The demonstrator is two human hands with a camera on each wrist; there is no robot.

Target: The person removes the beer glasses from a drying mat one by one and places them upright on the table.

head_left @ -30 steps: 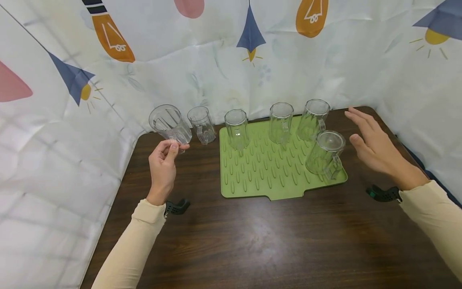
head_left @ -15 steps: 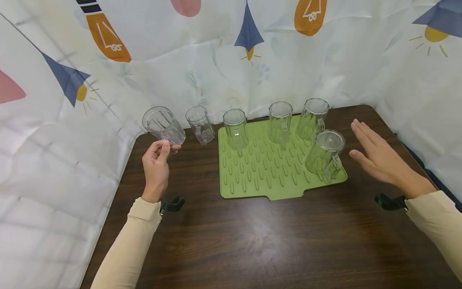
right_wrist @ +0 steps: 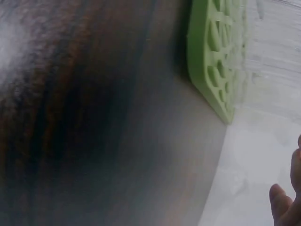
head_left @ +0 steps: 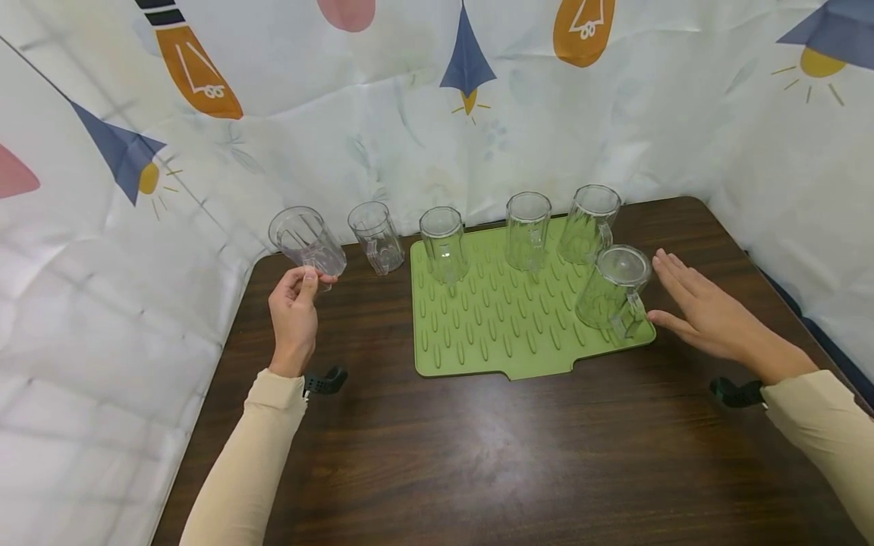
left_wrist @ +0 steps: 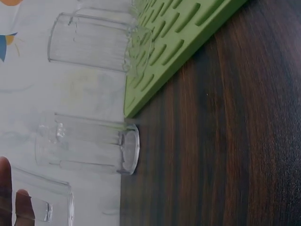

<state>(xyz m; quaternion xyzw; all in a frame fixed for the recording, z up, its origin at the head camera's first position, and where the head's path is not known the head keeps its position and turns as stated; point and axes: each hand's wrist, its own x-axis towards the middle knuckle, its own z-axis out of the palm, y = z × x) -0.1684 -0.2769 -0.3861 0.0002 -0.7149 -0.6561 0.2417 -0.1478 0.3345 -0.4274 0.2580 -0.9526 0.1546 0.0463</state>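
Note:
My left hand [head_left: 295, 315] pinches a clear glass mug [head_left: 303, 236] by its handle at the table's back left; the mug leans to the left. Part of that mug and two fingertips [left_wrist: 23, 209] show in the left wrist view. Just right of it stands another glass mug [head_left: 378, 241] on the wood. My right hand [head_left: 710, 315], fingers straight, is beside the front right mug [head_left: 604, 292] on the green ribbed mat [head_left: 492, 334]. That mug has its handle toward the hand and its thick base facing up.
Along the mat's back edge stand three more glass mugs, a left one [head_left: 444, 246], a middle one [head_left: 527, 231] and a right one [head_left: 589, 226]. The dark wooden table [head_left: 437, 455] meets a printed white curtain [head_left: 287, 152] at the back and left.
The left hand and its mug have shifted slightly left. My right hand drew back to the right, then came down and left toward the front right mug.

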